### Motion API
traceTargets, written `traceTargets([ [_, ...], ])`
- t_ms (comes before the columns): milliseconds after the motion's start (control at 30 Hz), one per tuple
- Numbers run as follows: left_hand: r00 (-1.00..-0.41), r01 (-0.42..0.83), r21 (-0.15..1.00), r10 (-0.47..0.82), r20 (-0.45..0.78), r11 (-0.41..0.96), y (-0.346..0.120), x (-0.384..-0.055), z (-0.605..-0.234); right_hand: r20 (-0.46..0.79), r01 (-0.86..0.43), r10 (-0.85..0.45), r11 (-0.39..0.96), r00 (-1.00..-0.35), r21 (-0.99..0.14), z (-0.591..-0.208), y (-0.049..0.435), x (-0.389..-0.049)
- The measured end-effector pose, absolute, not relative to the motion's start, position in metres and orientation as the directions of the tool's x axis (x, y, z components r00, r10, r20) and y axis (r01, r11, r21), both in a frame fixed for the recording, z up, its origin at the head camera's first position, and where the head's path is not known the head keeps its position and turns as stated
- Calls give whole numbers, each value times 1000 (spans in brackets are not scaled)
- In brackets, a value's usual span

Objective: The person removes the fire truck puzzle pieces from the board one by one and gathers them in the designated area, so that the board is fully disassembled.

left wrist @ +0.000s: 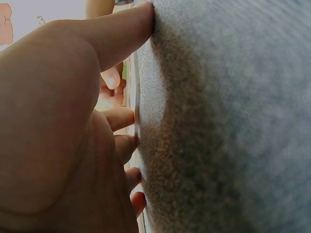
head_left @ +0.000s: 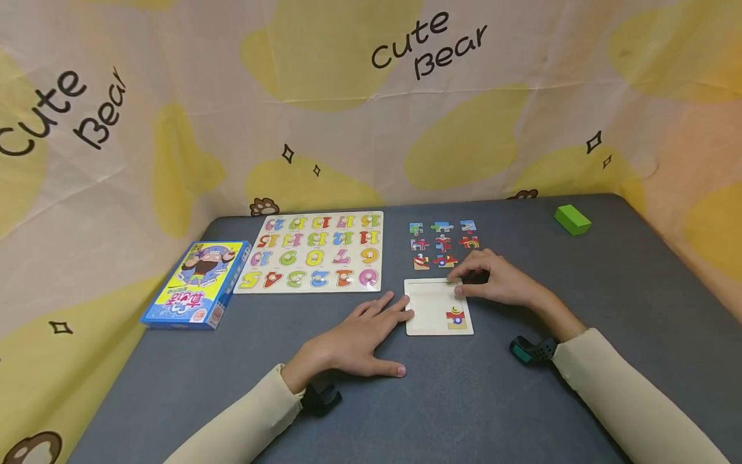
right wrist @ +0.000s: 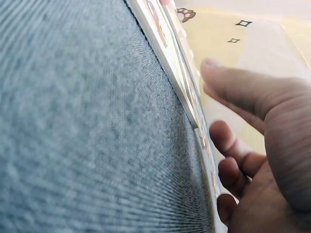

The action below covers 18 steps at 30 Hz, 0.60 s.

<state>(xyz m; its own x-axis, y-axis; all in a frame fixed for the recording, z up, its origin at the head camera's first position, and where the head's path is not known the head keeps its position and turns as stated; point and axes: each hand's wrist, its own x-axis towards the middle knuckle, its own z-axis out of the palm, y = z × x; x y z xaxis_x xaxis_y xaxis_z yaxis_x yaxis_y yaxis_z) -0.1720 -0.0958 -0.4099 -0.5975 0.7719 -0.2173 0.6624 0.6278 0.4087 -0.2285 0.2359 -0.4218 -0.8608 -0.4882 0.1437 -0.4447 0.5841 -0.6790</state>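
Note:
A white puzzle tray lies on the table in front of me. In its lower right corner sits a bit of colourful jigsaw; I cannot tell whether it is one piece or more. Fingers spread, my left hand lies beside the tray, its fingertips touching the left edge. My right hand hovers by the tray's upper right corner with loosely bent fingers. No piece shows between its thumb and index finger, and the right wrist view shows them apart. Just behind the tray, several loose jigsaw pieces are set out in rows.
A white number board lies at the back left, with a blue and yellow box partly beside it. A green block stands at the back right. Behind the table hangs a patterned cloth.

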Motion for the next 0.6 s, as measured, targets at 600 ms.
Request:
traceTargets([
  [600,-593,667,407,775,-215,624,-96,-171,-409,-24,-500,-670,577,-742,-645,-407,225,-216],
])
